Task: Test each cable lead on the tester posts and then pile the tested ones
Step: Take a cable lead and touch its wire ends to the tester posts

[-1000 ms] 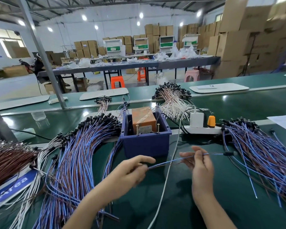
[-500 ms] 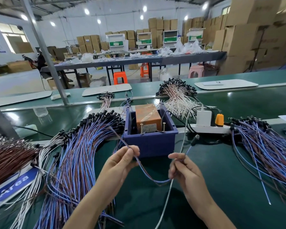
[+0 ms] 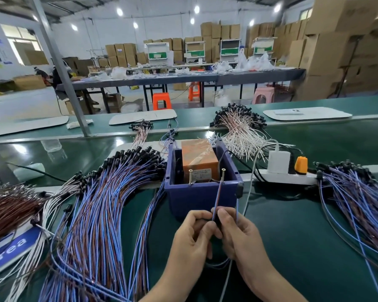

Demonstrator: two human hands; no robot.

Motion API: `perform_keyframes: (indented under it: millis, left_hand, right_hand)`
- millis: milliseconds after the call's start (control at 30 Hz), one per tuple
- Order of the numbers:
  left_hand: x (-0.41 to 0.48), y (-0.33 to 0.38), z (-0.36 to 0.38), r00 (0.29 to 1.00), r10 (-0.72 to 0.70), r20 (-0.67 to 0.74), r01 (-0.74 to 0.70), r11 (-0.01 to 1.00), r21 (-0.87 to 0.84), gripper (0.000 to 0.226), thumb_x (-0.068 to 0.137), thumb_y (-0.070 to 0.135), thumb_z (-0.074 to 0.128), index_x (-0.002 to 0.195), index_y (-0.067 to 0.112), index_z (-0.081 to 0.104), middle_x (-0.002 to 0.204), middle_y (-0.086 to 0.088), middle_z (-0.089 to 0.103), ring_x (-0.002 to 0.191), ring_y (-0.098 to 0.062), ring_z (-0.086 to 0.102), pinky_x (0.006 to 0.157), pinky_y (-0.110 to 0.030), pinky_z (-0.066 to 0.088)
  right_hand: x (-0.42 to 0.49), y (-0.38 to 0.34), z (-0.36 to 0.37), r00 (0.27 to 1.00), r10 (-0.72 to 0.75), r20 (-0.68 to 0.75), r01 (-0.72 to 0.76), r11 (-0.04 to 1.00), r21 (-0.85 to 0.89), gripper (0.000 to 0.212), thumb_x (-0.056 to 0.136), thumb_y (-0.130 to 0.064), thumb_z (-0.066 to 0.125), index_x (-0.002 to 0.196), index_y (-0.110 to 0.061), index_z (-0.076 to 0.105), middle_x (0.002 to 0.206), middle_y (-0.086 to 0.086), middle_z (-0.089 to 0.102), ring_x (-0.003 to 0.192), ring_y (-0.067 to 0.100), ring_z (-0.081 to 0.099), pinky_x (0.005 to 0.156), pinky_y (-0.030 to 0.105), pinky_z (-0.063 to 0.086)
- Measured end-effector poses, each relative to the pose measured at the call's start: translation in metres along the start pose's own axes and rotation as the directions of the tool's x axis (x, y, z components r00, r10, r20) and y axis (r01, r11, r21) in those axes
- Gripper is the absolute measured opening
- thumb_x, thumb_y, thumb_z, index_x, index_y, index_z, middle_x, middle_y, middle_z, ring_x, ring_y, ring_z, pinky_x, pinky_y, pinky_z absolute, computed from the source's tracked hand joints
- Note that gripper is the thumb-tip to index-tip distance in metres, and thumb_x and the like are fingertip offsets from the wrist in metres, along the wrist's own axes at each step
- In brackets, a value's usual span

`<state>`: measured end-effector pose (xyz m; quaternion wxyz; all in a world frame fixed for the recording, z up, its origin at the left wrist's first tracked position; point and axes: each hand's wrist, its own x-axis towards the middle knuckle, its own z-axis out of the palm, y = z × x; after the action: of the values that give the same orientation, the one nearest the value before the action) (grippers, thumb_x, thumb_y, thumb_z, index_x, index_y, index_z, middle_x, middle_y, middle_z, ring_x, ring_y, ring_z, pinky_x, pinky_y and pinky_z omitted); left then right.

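Blue plastic forms the open bin (image 3: 202, 199) that anchors this bench, and inside it sits the orange tester (image 3: 200, 159) with two slim metal posts standing at its front edge, the left post (image 3: 190, 176) and the right post (image 3: 223, 175). Just in front of the bin the person's left hand (image 3: 192, 238) and right hand (image 3: 243, 238) are pressed together, fingers curled, both pinching one blue-and-brown cable lead (image 3: 217, 198). One strand of it rises from between the fingertips to the foot of the right post — whether the tip actually touches, I cannot tell. The lead's other end climbs from the right hand to a black connector (image 3: 239, 189) that shows against the bin's front right corner, and the slack loops down below the hands. Left of the bin a big fan of blue-and-brown leads (image 3: 100, 203) lies spread across the green bench top (image 3: 292, 236), with a bundle of brown wires (image 3: 7, 208) farther left again. Right of the bin lies a second heap of blue leads (image 3: 358, 205). Behind the bin sits a sheaf of white leads (image 3: 242, 136) with black ends. Just to the bin's right a white power strip (image 3: 286, 178) carries a white charger (image 3: 278, 162) and an orange plug (image 3: 301, 163) — a thin white cable (image 3: 249, 192) trails from there past the right hand.
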<state>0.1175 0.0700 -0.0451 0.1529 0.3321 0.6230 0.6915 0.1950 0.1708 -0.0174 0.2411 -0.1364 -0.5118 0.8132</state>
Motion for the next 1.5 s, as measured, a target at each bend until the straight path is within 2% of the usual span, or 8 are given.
perform_keyframes:
  millis: [233,500,600,700,833,1067,1300,1500]
  left_hand:
    - [0.004,-0.003,-0.002,1.0,-0.023,0.017,0.023,1.0,0.001,0.015,0.095,0.023,0.059,0.088,0.035,0.064,0.081,-0.008,0.073,0.048,-0.013,0.052,0.048,-0.021,0.043]
    - [0.002,-0.007,-0.003,0.998,0.009,-0.055,-0.009,1.0,0.008,0.005,0.092,0.036,0.06,0.09,0.032,0.062,0.091,-0.004,0.073,0.072,-0.02,0.07,0.063,-0.025,0.054]
    - [-0.001,-0.006,-0.005,0.999,0.017,-0.037,-0.018,0.999,-0.036,0.006,0.096,0.03,0.055,0.092,0.028,0.059,0.071,-0.003,0.063,0.063,-0.026,0.064,0.064,-0.032,0.054]
    - [-0.003,-0.005,-0.008,1.0,-0.013,-0.021,0.011,0.998,-0.07,0.011,0.097,0.036,0.054,0.091,0.026,0.056,0.066,0.001,0.053,0.061,-0.025,0.06,0.065,-0.036,0.051]
    - [-0.002,-0.003,-0.011,0.993,-0.086,-0.082,0.069,0.979,-0.192,0.02,0.085,0.043,0.053,0.08,0.024,0.052,0.063,-0.002,0.038,0.05,-0.021,0.042,0.058,-0.037,0.046]
    - [0.005,0.001,-0.015,0.97,-0.218,-0.111,0.164,0.915,-0.368,0.044,0.084,0.049,0.057,0.065,0.018,0.032,0.054,-0.003,0.021,0.041,-0.017,0.019,0.042,-0.03,0.036]
    - [0.015,0.003,-0.02,0.925,-0.373,-0.068,0.259,0.754,-0.604,0.034,0.087,0.047,0.061,0.065,0.021,0.055,0.056,0.003,0.025,0.04,-0.011,0.021,0.04,-0.026,0.035]
    - [0.015,0.005,-0.018,0.917,-0.39,-0.078,0.264,0.744,-0.614,0.032,0.084,0.048,0.063,0.067,0.021,0.058,0.057,0.003,0.025,0.041,-0.011,0.023,0.041,-0.026,0.036]
  right_hand:
    - [0.011,0.013,-0.01,1.0,-0.006,-0.017,0.005,0.995,-0.096,0.02,0.075,-0.033,0.072,0.085,-0.016,0.077,0.057,0.006,0.052,0.045,0.009,0.051,0.039,0.022,0.044]
    - [0.015,0.013,-0.017,0.986,0.084,-0.142,-0.093,0.994,-0.061,0.015,0.093,-0.028,0.06,0.081,-0.023,0.068,0.053,-0.004,0.041,0.037,0.005,0.029,0.033,0.016,0.026]
    - [0.015,0.011,-0.021,0.982,0.08,-0.174,-0.081,0.997,0.0,0.027,0.101,-0.024,0.051,0.077,-0.025,0.064,0.068,0.003,0.059,0.035,0.006,0.028,0.032,0.016,0.022]
    - [0.013,0.009,-0.026,0.986,0.071,-0.154,-0.065,0.997,0.044,0.021,0.103,-0.027,0.048,0.098,-0.012,0.063,0.078,0.006,0.069,0.032,0.007,0.024,0.032,0.015,0.021]
    - [0.014,0.005,-0.026,0.991,0.102,-0.092,-0.084,0.979,0.184,0.018,0.088,-0.03,0.062,0.092,-0.015,0.071,0.065,0.005,0.054,0.03,0.005,0.021,0.029,0.013,0.02]
    - [0.019,0.002,-0.03,0.965,0.194,-0.177,-0.134,0.943,0.305,0.012,0.078,-0.035,0.071,0.076,-0.024,0.073,0.051,-0.006,0.028,0.033,0.005,0.018,0.028,0.017,0.019]
    - [0.02,0.001,-0.027,0.957,0.199,-0.21,-0.145,0.958,0.247,0.025,0.08,-0.031,0.07,0.059,-0.024,0.059,0.048,-0.008,0.026,0.031,0.004,0.017,0.028,0.018,0.019]
    - [0.02,0.002,-0.029,0.958,0.208,-0.199,-0.14,0.941,0.308,0.038,0.094,-0.026,0.061,0.056,-0.025,0.056,0.048,-0.008,0.026,0.03,0.003,0.017,0.027,0.018,0.019]
